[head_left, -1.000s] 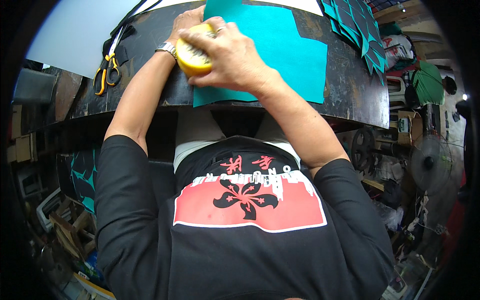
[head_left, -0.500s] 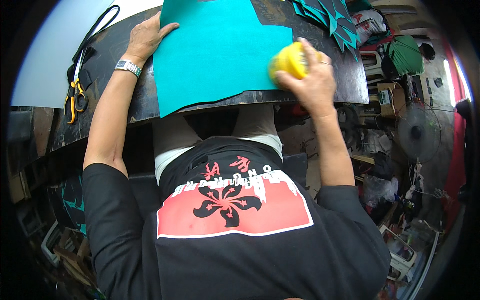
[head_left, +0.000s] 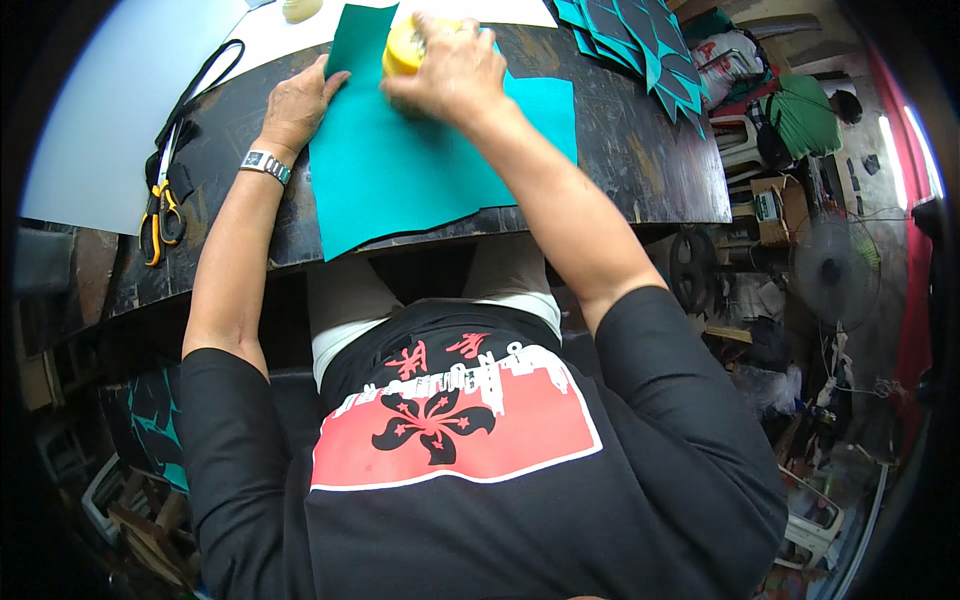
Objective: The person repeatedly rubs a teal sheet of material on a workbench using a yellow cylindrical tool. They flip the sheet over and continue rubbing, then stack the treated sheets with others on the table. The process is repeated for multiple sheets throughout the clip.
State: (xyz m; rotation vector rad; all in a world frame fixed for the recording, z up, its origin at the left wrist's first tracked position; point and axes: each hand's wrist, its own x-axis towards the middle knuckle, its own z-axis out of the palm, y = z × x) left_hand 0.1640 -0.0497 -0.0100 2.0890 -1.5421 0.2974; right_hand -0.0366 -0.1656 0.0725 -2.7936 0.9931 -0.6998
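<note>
A teal sheet (head_left: 400,190) with stepped edges, felt-like in look, lies on the dark worn table (head_left: 640,175). At its upper left edge rests my left hand (head_left: 297,108), thumb spread from the other fingers and holding nothing. My right hand (head_left: 458,75) reaches across the far part of the sheet. Its fingers are wrapped over a rounded yellow thing (head_left: 402,48) with dark marks, whose kind I cannot make out. Whether that thing touches the sheet is hard to tell, and the hand covers much of it.
Orange-and-black scissors (head_left: 163,215) and a black strap lie at the table's left. Cut teal-and-black pieces (head_left: 640,50) are heaped at the far right. A pale jar-like item (head_left: 300,8) stands on white material at the back. Beyond the table's right end is a fan (head_left: 835,265).
My right hand has carried the yellow thing from the sheet's right edge to its far left part. My left hand stays at the left edge. The view has shifted slightly.
</note>
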